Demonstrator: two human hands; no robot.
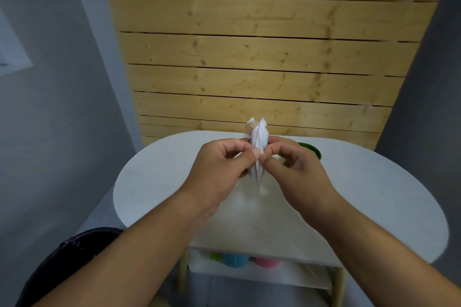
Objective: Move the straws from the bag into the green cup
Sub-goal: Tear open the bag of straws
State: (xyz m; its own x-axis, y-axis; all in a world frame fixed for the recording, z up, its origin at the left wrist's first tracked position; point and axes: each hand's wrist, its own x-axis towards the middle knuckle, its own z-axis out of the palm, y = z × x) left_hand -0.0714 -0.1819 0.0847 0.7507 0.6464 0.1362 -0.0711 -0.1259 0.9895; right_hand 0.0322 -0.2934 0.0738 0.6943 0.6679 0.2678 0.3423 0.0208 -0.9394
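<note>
A clear plastic bag [257,138] with pale straws inside stands upright between my hands above the white table [154,182]. My left hand [219,169] pinches its left side with thumb and fingers. My right hand [296,172] pinches its right side. Behind my right hand sits the green cup [310,151], mostly hidden, with only its rim showing. The straws are blurred and hard to tell apart through the plastic.
A wooden slat wall [249,57] rises behind the table. Under the tabletop a shelf [249,271] holds a green cup, a blue cup [235,259] and a pink cup [267,262]. A dark object [62,269] lies at the lower left.
</note>
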